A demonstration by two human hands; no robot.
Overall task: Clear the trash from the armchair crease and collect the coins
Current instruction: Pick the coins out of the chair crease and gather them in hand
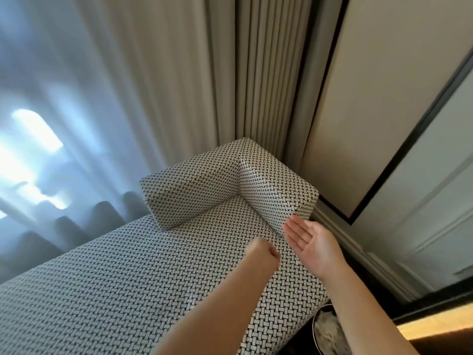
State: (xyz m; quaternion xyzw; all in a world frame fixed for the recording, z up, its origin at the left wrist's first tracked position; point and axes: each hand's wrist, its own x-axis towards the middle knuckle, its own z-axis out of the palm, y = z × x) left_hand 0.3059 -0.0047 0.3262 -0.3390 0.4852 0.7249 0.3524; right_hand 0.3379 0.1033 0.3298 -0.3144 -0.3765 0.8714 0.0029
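Upholstery: black-and-white basket-weave fabric covers the armchair (153,272), seat, back bolster and side arm alike.
Head view, crease: the seam (258,213) where the seat meets the side arm runs from the far corner toward the hands; no trash or coins are visible in it or on the seat.
Head view, left hand: the left hand (263,253) is curled into a loose fist just above the seat, knuckles away from the camera; whether it holds anything cannot be told.
Head view, right hand: the right hand (307,239) is flat and palm-up, fingers extended and together, nothing resting on it; fingertips lie just beside the near end of the side arm.
Step in hand (judgement): probably a transfer of collected items from the fist into the cupped palm.
Technique: keep the palm level and slightly cupped; release directly over it, low, so coins do not roll back into the seam.
Surroundings: a dark-rimmed bin (325,329) with pale crumpled contents stands beside the chair, below the right forearm; pleated curtains (268,85) and a panelled wall (384,124) stand behind.
Obstructions: the side arm crowds the right fingertips; the patterned weave may hide small items.
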